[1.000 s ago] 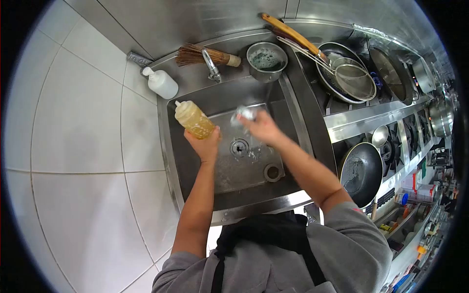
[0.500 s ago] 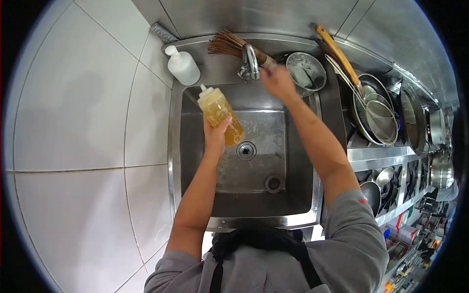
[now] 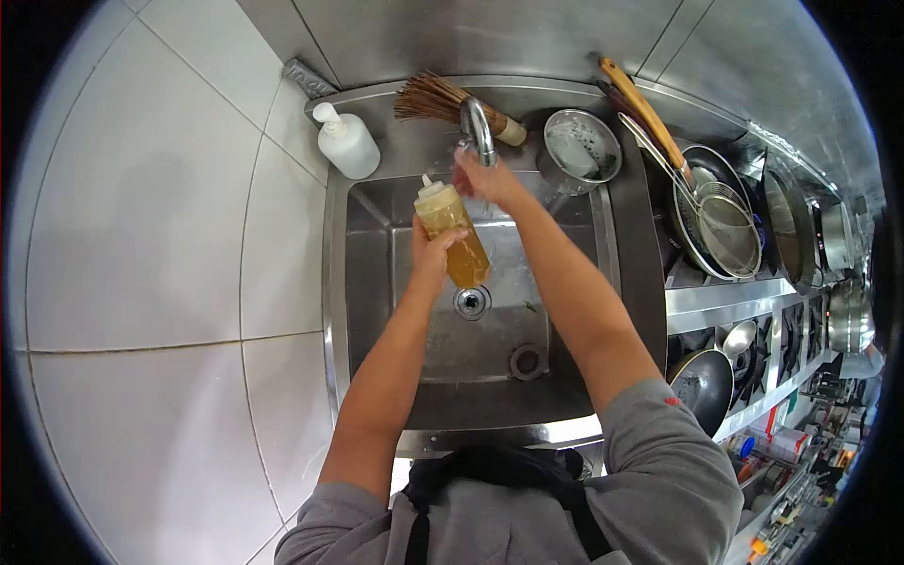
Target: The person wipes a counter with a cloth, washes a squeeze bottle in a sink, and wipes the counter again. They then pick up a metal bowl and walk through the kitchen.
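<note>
Squeeze bottle [image 3: 452,235]: amber, pale cap. Soap dispenser [image 3: 347,143]: white. Sink [image 3: 377,311]: grey steel. Brush [image 3: 443,97]: brown bristles. Wall tiles [image 3: 151,235]: white. Sleeves [image 3: 659,471]: grey.

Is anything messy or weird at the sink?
Nothing stands out. The left hand holds the squeeze bottle tilted over the sink, the right hand is under the tap, and no spill shows.

bright, even overhead light — soft glare on steel, heavy fisheye warp, black vignetted corners
</note>
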### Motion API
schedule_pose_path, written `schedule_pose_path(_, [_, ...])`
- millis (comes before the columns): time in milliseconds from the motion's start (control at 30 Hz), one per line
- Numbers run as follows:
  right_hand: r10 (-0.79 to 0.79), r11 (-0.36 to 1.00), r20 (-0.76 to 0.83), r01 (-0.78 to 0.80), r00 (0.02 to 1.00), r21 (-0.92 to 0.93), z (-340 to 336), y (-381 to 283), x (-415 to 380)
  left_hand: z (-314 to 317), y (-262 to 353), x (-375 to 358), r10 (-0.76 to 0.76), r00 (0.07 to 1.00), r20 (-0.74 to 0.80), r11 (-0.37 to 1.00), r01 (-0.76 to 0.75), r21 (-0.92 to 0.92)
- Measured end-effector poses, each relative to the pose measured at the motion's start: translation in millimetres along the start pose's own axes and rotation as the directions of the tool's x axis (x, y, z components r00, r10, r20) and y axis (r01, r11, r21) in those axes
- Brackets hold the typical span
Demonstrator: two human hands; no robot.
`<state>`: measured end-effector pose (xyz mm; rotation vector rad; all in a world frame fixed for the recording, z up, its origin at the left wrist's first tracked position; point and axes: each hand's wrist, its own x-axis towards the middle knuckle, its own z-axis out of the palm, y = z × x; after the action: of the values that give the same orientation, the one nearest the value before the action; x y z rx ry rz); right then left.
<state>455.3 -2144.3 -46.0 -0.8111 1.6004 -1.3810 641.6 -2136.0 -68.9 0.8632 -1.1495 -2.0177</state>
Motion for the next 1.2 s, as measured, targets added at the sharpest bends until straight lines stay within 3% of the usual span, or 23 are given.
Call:
schedule_pose_path(67, [0.129, 0.990, 0.085, -0.123, 0.988, -0.071, -7, 32, -24, 12, 2, 9, 0.015, 1.000, 0.003, 0.998, -0.014, -0.064])
schedule_pose_path(167, [0.082, 0.986, -0.070, -0.091, 0.994, -0.142, -4, 100, -49, 25, -10, 32, 0.044, 0.999, 0.026, 0.996, -0.041, -0.085])
schedule_pose_path(200, [0.192, 0.956, -0.040, -0.177, 0.981, 0.232, -2, 135, -47, 29, -12, 42, 0.065, 0.997, 0.045, 0.997, -0.063, -0.042])
schedule_pose_path(233, [0.275, 0.785, 0.029, -0.242, 0.961, 0.570, -1, 153, -51, 35, -9, 50, 0.064, 0.996, 0.060, 0.997, -0.062, -0.042])
schedule_pose_path(300, [0.259, 0.746, 0.049, -0.232, 0.965, 0.624, 4, 83, -108, 42, -1, 64, -0.108, 0.992, 0.065, 0.966, 0.089, 0.242])
schedule_pose_path(333, [0.244, 0.704, 0.081, -0.234, 0.966, 0.671, 5, 53, -127, 46, -1, 71, -0.109, 0.991, 0.073, 0.965, 0.088, 0.246])
schedule_pose_path(400, [0.185, 0.732, 0.104, -0.207, 0.977, 0.649, 3, 53, -126, 54, 1, 81, 0.048, 0.978, 0.205, 0.848, -0.149, 0.509])
schedule_pose_path(433, [0.128, 0.760, 0.135, -0.185, 0.982, 0.623, 3, 52, -124, 56, 4, 88, 0.044, 0.976, 0.212, 0.845, -0.150, 0.514])
schedule_pose_path(500, [0.042, 0.760, 0.100, -0.097, 0.994, 0.642, 3, 86, -101, 65, 23, 93, 0.006, 0.871, 0.490, 0.434, -0.444, 0.784])
schedule_pose_path(567, [-0.047, 0.752, 0.071, -0.012, 0.996, 0.659, 3, 94, -88, 64, 24, 80, 0.134, 0.810, 0.571, 0.302, -0.582, 0.755])
schedule_pose_path(600, [-0.105, 0.848, -0.038, 0.109, 0.994, 0.519, 3, 90, -87, 61, 23, 74, 0.246, 0.722, 0.647, 0.155, -0.688, 0.709])
schedule_pose_path(633, [-0.177, 0.911, -0.134, 0.214, 0.975, 0.354, 4, 88, -86, 58, 23, 69, 0.244, 0.726, 0.643, 0.149, -0.683, 0.715])
schedule_pose_path(667, [-0.177, 0.908, -0.128, 0.212, 0.976, 0.360, 7, 80, -86, 54, 18, 67, 0.169, 0.858, 0.484, 0.689, -0.454, 0.565])
schedule_pose_path(700, [-0.315, 0.860, -0.238, 0.383, 0.919, 0.339, 8, 73, -86, 52, 17, 62, -0.008, 0.927, 0.376, 0.978, -0.071, 0.196])
schedule_pose_path(733, [-0.440, 0.787, -0.342, 0.540, 0.830, 0.297, 10, 65, -85, 50, 17, 56, -0.008, 0.929, 0.371, 0.977, -0.071, 0.200])
schedule_pose_path(767, [-0.439, 0.787, -0.338, 0.538, 0.833, 0.302, 6, 65, -81, 53, 23, 46, -0.131, 0.951, 0.281, 0.988, 0.148, -0.037])
schedule_pose_path(800, [-0.555, 0.802, -0.292, 0.594, 0.779, 0.064, -2, 68, -75, 51, 24, 41, -0.271, 0.937, 0.222, 0.899, 0.329, -0.290])
schedule_pose_path(833, [-0.655, 0.755, -0.216, 0.631, 0.724, -0.177, -6, 71, -70, 44, 26, 39, -0.270, 0.938, 0.217, 0.899, 0.326, -0.291])
schedule_pose_path(900, [-0.591, 0.804, -0.203, 0.589, 0.780, -0.080, -6, 88, -61, 18, 17, 45, -0.440, 0.841, 0.314, 0.826, 0.516, -0.226])
schedule_pose_path(967, [-0.396, 0.876, -0.017, 0.384, 0.918, 0.292, -12, 90, -53, 6, -3, 54, -0.430, 0.853, 0.297, 0.836, 0.500, -0.225])
schedule_pose_path(1000, [-0.397, 0.877, -0.015, 0.384, 0.918, 0.289, -9, 94, -49, 4, -8, 55, -0.425, 0.860, 0.283, 0.845, 0.489, -0.216])
schedule_pose_path(1067, [-0.113, 0.966, -0.055, 0.123, 0.992, 0.227, 3, 95, -43, 6, -17, 52, -0.448, 0.859, 0.247, 0.834, 0.502, -0.231])
schedule_pose_path(1200, [-0.261, 0.960, -0.068, 0.252, 0.963, -0.121, -5, 78, -37, 11, -19, 34, -0.481, 0.818, 0.314, 0.814, 0.551, -0.186])
